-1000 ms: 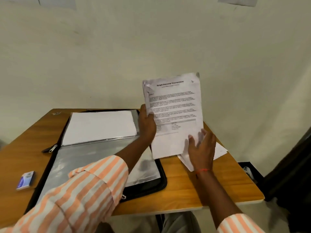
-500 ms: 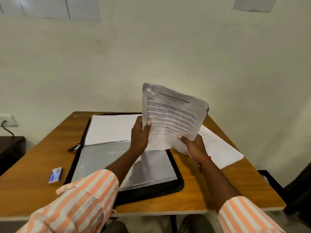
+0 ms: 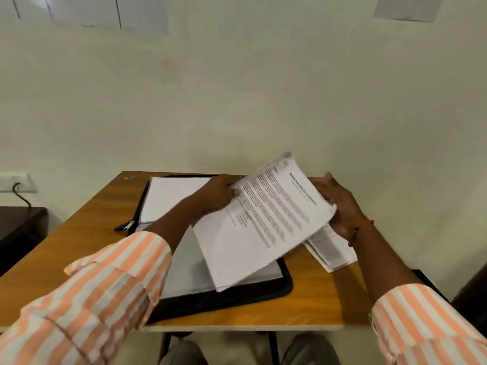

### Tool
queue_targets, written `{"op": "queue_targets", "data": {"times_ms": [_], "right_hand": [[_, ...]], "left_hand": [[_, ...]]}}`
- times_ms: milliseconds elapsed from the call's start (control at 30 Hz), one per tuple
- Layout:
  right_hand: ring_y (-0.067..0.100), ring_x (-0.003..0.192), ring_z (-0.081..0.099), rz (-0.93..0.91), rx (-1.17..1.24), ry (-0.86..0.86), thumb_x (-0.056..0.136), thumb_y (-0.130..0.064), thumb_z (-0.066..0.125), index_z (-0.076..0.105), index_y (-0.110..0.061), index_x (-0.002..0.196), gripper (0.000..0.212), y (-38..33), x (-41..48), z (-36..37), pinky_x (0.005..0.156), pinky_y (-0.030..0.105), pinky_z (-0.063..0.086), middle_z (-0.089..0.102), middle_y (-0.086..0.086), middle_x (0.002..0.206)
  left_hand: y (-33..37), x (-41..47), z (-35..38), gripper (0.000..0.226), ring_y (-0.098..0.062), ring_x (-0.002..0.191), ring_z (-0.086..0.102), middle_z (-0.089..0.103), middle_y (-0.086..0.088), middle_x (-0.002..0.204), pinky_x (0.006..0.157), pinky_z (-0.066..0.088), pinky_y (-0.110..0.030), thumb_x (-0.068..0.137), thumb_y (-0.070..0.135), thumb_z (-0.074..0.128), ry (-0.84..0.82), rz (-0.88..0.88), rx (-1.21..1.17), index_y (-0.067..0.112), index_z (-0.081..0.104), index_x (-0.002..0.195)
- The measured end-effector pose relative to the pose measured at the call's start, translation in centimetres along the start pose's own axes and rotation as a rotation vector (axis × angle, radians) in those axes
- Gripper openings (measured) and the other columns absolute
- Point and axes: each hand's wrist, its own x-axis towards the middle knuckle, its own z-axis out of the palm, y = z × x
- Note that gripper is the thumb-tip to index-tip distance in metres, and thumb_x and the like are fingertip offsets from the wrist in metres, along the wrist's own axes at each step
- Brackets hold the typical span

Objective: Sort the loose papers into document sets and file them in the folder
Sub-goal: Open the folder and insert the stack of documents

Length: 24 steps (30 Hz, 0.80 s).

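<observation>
Wooden counter (image 3: 87,233) holds the folder (image 3: 237,299); over it the left hand (image 3: 217,193) pinches the light, probably floppy papers (image 3: 263,225) by one edge, the right hand (image 3: 342,206) flat-fingered against the other.

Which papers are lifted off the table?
The printed stack over the folder, gripped by the left hand, the right hand at its edge. The blank sheet lies in the folder; the other papers lie on the table.

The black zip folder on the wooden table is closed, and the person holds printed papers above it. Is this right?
Not quite. The head view shows the folder lying open on the table, with a white sheet in its far half. The rest stands: the left hand grips the printed papers above it.
</observation>
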Motion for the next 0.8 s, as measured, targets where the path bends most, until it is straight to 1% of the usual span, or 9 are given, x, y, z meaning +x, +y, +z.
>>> {"op": "queue_targets", "data": {"times_ms": [133, 200, 267, 333, 400, 467, 567, 633, 800], "right_hand": [[0.039, 0.119, 0.063, 0.236, -0.326, -0.282, 0.099, -0.022, 0.061, 0.063, -0.010, 0.130, 0.033, 2.4, -0.7, -1.4, 0.100, 0.054, 0.049, 0.067, 0.017, 0.129], [0.036, 0.117, 0.066, 0.294, -0.344, -0.344, 0.094, -0.006, 0.065, 0.063, -0.007, 0.129, 0.035, 3.7, -1.3, -1.3, 0.096, 0.052, 0.054, 0.069, 0.014, 0.126], [0.033, 0.109, 0.070, 0.202, -0.386, -0.204, 0.092, -0.005, 0.068, 0.064, -0.004, 0.124, 0.033, 4.8, -1.3, -2.1, 0.091, 0.049, 0.057, 0.071, 0.014, 0.122], [0.031, 0.102, 0.070, 0.073, -0.450, 0.060, 0.094, -0.010, 0.068, 0.065, -0.005, 0.120, 0.027, 5.9, -1.2, -3.8, 0.087, 0.046, 0.058, 0.071, 0.014, 0.120], [0.027, 0.100, 0.067, 0.013, -0.376, 0.319, 0.095, -0.011, 0.066, 0.065, -0.010, 0.120, 0.025, 7.2, -1.5, -5.4, 0.077, 0.037, 0.056, 0.070, 0.012, 0.120], [0.026, 0.100, 0.064, -0.046, -0.317, 0.508, 0.096, -0.009, 0.064, 0.063, -0.011, 0.122, 0.026, 8.3, -2.1, -6.2, 0.070, 0.030, 0.051, 0.068, 0.008, 0.116], [0.027, 0.106, 0.065, -0.111, -0.295, 0.635, 0.097, -0.008, 0.062, 0.064, -0.014, 0.117, 0.021, 8.9, -2.5, -6.3, 0.084, 0.039, 0.055, 0.067, 0.007, 0.115], [0.024, 0.105, 0.064, -0.117, -0.275, 0.646, 0.097, -0.007, 0.061, 0.064, -0.012, 0.119, 0.022, 8.9, -2.6, -6.0, 0.085, 0.038, 0.056, 0.068, 0.008, 0.118], [0.018, 0.098, 0.062, -0.129, -0.292, 0.630, 0.099, -0.005, 0.058, 0.063, -0.009, 0.125, 0.027, 8.9, -3.1, -5.6, 0.062, 0.019, 0.046, 0.064, 0.001, 0.113]], "left_hand": [[-1.8, -1.2, 1.4, 0.006, -0.017, 0.090, 0.067, 0.071, 0.002, 0.094, 0.074, 0.047, -0.029, 0.098, 0.021, 0.063, -0.227, 0.000, 0.081, 0.021, 0.069, 0.096], [-2.2, -1.4, 2.5, 0.006, -0.017, 0.092, 0.064, 0.070, 0.002, 0.098, 0.077, 0.048, -0.031, 0.096, 0.024, 0.064, -0.196, -0.023, 0.182, 0.023, 0.069, 0.100], [-2.3, -1.6, 3.6, 0.017, -0.013, 0.093, 0.062, 0.067, 0.008, 0.104, 0.080, 0.049, -0.031, 0.094, 0.030, 0.063, 0.088, -0.049, 0.219, 0.029, 0.066, 0.111], [-2.0, -2.7, 4.5, 0.015, -0.011, 0.084, 0.061, 0.065, 0.011, 0.096, 0.075, 0.049, -0.029, 0.095, 0.026, 0.058, 0.510, -0.030, 0.041, 0.029, 0.063, 0.108], [-2.4, -4.1, 5.9, 0.007, -0.012, 0.080, 0.060, 0.062, 0.012, 0.089, 0.071, 0.047, -0.029, 0.097, 0.027, 0.056, 0.720, -0.031, -0.015, 0.029, 0.059, 0.103], [-3.5, -4.8, 7.8, 0.008, -0.012, 0.082, 0.061, 0.061, 0.013, 0.089, 0.070, 0.048, -0.030, 0.098, 0.039, 0.057, 0.563, -0.065, 0.043, 0.031, 0.057, 0.101], [-4.4, -4.9, 10.0, 0.045, -0.008, 0.088, 0.061, 0.064, 0.015, 0.093, 0.076, 0.051, -0.030, 0.083, 0.075, 0.060, 0.120, -0.092, 0.198, 0.034, 0.066, 0.103], [-4.6, -5.0, 10.9, 0.059, -0.007, 0.088, 0.058, 0.063, 0.014, 0.092, 0.077, 0.051, -0.030, 0.071, 0.086, 0.060, 0.059, -0.029, 0.307, 0.037, 0.071, 0.101], [-4.5, -4.8, 11.6, 0.018, -0.010, 0.093, 0.062, 0.068, 0.011, 0.092, 0.082, 0.053, -0.032, 0.082, 0.051, 0.076, 0.117, -0.048, 0.184, 0.035, 0.078, 0.089]]}}
